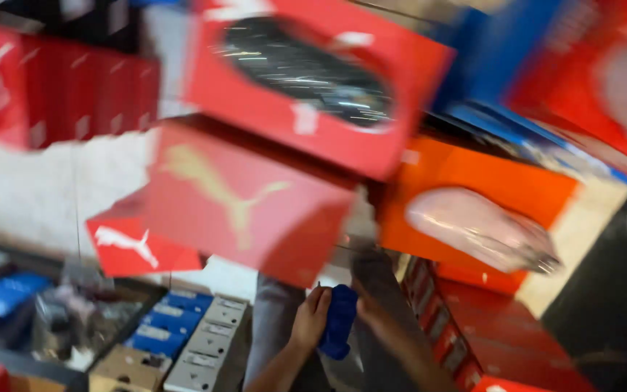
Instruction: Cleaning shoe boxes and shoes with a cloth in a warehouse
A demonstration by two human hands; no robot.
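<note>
The picture is heavily motion-blurred. Low in the view, my left hand (310, 318) and my right hand (373, 311) both hold a small blue object (339, 321) between them, above my grey trouser legs (273, 328). Whether it is cloth or something stiff cannot be told. Just above the hands hang or stand red shoe boxes: one with a pale emblem (237, 199) and one with an oval window showing a dark shoe (313, 76). An orange box with a window showing a light shoe (473, 218) is to the right.
A row of red boxes (74, 91) lines the far left. Blue and white small boxes (183, 330) sit in a carton at the lower left. Stacked red boxes (502, 341) stand at the lower right, with blue boxes (502, 43) above.
</note>
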